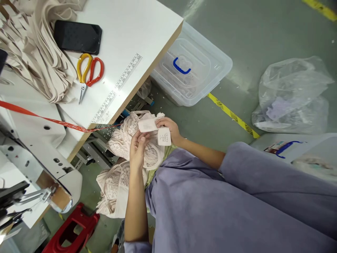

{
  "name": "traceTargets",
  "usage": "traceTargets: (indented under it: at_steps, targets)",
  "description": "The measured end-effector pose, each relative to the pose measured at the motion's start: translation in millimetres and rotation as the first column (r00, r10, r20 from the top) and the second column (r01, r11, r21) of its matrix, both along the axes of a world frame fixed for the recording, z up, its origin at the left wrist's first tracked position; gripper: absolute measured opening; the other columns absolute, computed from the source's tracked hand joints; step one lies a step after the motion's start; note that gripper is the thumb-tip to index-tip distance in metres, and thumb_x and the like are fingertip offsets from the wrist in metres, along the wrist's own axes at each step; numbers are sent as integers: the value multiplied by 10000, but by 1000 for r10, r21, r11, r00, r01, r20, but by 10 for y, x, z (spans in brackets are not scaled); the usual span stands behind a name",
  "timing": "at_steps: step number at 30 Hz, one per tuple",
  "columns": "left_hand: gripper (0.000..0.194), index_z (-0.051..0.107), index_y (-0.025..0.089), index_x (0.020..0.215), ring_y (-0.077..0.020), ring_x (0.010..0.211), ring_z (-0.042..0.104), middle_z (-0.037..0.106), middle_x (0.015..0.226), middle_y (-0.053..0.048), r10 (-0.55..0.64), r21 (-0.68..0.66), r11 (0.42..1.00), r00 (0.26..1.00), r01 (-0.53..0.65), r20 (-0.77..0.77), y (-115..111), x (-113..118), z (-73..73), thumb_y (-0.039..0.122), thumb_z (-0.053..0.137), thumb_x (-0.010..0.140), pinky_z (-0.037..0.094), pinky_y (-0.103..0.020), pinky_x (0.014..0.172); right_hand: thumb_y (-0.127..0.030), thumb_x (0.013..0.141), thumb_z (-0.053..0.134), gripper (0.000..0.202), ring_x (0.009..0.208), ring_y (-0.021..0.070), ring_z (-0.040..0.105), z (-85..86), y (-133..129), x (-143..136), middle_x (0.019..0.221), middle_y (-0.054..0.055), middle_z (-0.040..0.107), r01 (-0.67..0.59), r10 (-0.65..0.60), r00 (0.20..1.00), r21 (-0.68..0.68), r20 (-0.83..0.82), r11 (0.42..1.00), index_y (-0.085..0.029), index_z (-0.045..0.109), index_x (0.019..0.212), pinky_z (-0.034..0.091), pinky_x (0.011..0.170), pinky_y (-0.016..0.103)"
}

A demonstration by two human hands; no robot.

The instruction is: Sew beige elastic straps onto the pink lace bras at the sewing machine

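Over my lap lie several pale pink lace bras [151, 156], bunched together. My right hand [170, 129] has its fingers closed at the edge of small pale fabric labels, above the lace. One label [147, 124] stretches between my two hands with faint print on it. Another printed label [164, 137] hangs just below my right fingers. My left hand [137, 147] pinches the lower edge of the first label, thumb and fingers together beside a lace cup. Where the labels join the garment is hidden.
Left is a white table [147, 21] with scissors [89, 72], a phone [78, 37], beige fabric strips [34, 45] and a sewing machine [52, 168]. A red ribbon [52, 121] crosses its edge. Lidded plastic bin [210, 66], plastic bag [292, 98] and red stool [76, 228] stand on the floor.
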State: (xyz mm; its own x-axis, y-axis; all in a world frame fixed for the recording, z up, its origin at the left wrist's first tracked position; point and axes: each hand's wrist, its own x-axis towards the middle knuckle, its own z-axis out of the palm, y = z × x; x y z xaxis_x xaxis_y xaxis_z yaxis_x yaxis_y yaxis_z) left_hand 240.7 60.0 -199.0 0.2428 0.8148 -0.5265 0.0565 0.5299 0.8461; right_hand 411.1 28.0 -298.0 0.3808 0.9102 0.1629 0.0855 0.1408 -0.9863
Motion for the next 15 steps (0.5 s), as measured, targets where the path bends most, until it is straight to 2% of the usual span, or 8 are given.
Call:
traceTargets:
  at_steps: [4,6,9,12,13,14,15]
  targets:
    - [697,589,175,1345,-322,1378,526,624,1401,-157,-142,78,986,986,149,-88,-93,38,-14,580,750,800,413,-436,1160,-376,966,586,216,997,211,670,115,-124,-239,1043,90,707,-141,140,990,24,30,990,-211,691,875,549,916,378]
    - [649,598,184,1342,-302,1391,517,634,1393,-133,-63,53,996,979,75,-195,-134,71,-50,532,756,817,402,-418,1177,-344,984,540,220,992,205,671,160,-151,-378,1058,94,716,-214,213,976,26,49,976,-209,701,918,558,900,364]
    - [532,610,203,1315,-264,1349,563,637,1391,-99,146,73,989,935,-129,-324,-170,72,-173,447,736,858,431,-410,1163,-261,957,540,189,973,207,675,176,-137,-508,1040,89,733,-318,316,946,23,71,948,-206,719,926,564,872,352]
    - [429,625,154,1268,-264,1301,605,639,1385,-127,204,78,979,907,-188,-369,-184,41,-330,414,632,928,465,-426,1136,-174,863,603,171,1051,218,669,140,-129,-469,1119,83,738,-415,412,909,46,65,909,-210,735,966,545,934,358]
    - [418,624,141,1265,-266,1295,610,637,1386,-137,214,77,977,898,-200,-385,-188,34,-372,403,605,940,471,-432,1130,-164,825,632,216,1084,224,662,113,-138,-415,1165,82,730,-469,469,883,45,2,882,-212,737,1007,534,963,366]
    - [418,620,137,1273,-268,1297,610,634,1391,-139,222,77,975,889,-209,-400,-193,31,-403,394,593,945,473,-437,1128,-164,781,673,270,1092,231,659,73,-150,-343,1193,81,723,-512,509,850,17,-135,859,-212,737,1039,526,982,375]
    - [424,612,143,1289,-266,1307,602,628,1402,-133,228,81,974,881,-214,-415,-198,30,-420,388,593,944,468,-438,1133,-178,739,715,322,1073,233,662,15,-161,-257,1204,79,718,-534,496,807,-39,-321,845,-212,733,1059,524,988,381]
